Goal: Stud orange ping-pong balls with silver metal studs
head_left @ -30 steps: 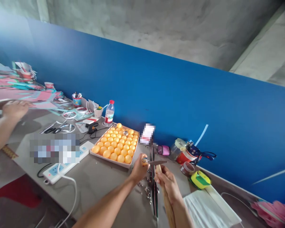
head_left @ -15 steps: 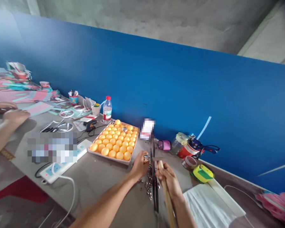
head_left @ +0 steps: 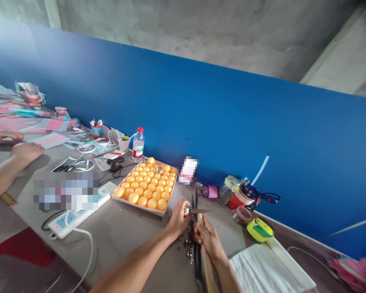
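Note:
My left hand (head_left: 177,221) is closed, pinching a small shiny metal ball (head_left: 187,210) between its fingertips. My right hand (head_left: 206,241) is wrapped round the wooden handle (head_left: 208,272) of a small hammer whose metal head (head_left: 201,211) sits right beside the ball. Both hands hover over a dark metal strip (head_left: 197,248) lying on the grey table (head_left: 131,234). Several small metal balls (head_left: 188,246) lie scattered under my hands. A white tray of orange balls (head_left: 147,186) stands just left of my left hand.
A white power strip (head_left: 79,209) with cable lies at the left. Another person's hands (head_left: 26,151) rest at the far left by pink paper. A water bottle (head_left: 138,144), cups, scissors, a jar (head_left: 227,188), tape rolls and white folded cloth (head_left: 264,272) line the blue wall.
My hands have shifted slightly towards me and closer together; the hammer head stays beside the ball. The other person's hands have moved a little at the far left.

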Tool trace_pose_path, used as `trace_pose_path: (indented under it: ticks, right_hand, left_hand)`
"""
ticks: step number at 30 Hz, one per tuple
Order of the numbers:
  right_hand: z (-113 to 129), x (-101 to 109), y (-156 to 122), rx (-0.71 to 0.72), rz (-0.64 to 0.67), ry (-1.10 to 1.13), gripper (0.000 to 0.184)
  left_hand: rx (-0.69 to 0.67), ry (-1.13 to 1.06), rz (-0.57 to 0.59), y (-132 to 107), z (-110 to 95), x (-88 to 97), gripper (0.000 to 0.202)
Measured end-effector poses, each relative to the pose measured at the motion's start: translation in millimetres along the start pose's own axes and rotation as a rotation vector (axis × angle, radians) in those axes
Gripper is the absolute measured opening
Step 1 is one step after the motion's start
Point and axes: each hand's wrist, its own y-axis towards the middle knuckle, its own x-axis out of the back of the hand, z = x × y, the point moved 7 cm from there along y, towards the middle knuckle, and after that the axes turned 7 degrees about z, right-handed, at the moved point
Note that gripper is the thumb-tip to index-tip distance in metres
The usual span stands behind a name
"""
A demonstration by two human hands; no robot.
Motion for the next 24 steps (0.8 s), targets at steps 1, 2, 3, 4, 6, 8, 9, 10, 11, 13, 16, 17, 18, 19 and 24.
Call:
trace_pose_path:
  ticks: [1,2,3,4,6,8,9,10,11,13,16,17,18,19,24]
  right_hand:
    - [0.4,-2.1,0.4,-0.004,0.029,-0.015,0.036]
    - [1.5,-3.2,0.7,0.006,0.047,-0.006,0.036]
    - [3.4,-2.2,0.9,0.029,0.039,0.017,0.035]
    - [5.4,0.3,0.9,0.059,0.008,0.042,0.034]
    - [7.5,4.4,0.3,0.098,-0.056,0.062,0.033]
    - [5.9,0.3,0.7,0.082,-0.041,0.028,0.034]
    - [3.9,-5.4,1.4,0.054,0.009,0.003,0.035]
    - [2.6,-10.6,1.9,0.034,0.056,-0.007,0.035]
    - [2.6,-13.7,2.2,0.031,0.083,-0.008,0.036]
    - [5.4,-11.7,2.6,0.062,0.059,0.004,0.036]
    - [8.9,3.2,1.8,0.134,-0.08,0.004,0.037]
    - [7.4,5.9,2.1,0.129,-0.095,-0.012,0.037]
    - [4.4,6.4,3.0,0.104,-0.081,-0.027,0.038]
    - [1.6,5.4,4.0,0.083,-0.052,-0.03,0.038]
    - [0.8,8.2,4.7,0.095,-0.083,-0.009,0.04]
  left_hand:
    - [0.016,-0.014,-0.015,0.5,1.2,1.0,0.021]
    - [0.039,-0.032,-0.036,0.9,2.7,2.5,0.021]
    - [0.065,-0.045,-0.057,0.9,4.1,3.9,0.021]
    - [0.082,-0.051,-0.065,0.9,4.6,4.5,0.021]
    - [0.089,-0.045,-0.048,0.9,3.4,3.4,0.021]
    - [0.082,-0.032,0.003,1.2,1.2,0.1,0.019]
    - [0.08,-0.032,0.021,1.3,0.6,-1.1,0.017]
    - [0.083,-0.036,0.026,1.4,0.4,-1.3,0.015]
    - [0.089,-0.039,0.018,1.5,0.6,-0.6,0.014]
    - [0.094,-0.047,-0.011,1.2,1.2,1.5,0.016]
    - [0.062,-0.072,-0.005,-0.3,0.2,0.8,0.023]
    - [0.05,-0.077,0.011,-1.0,-0.2,-0.3,0.024]
    - [0.044,-0.075,0.03,-1.7,-0.4,-1.5,0.024]
    - [0.043,-0.071,0.046,-2.3,-0.2,-2.4,0.024]
    - [0.054,-0.083,0.002,-1.9,1.7,1.6,0.022]
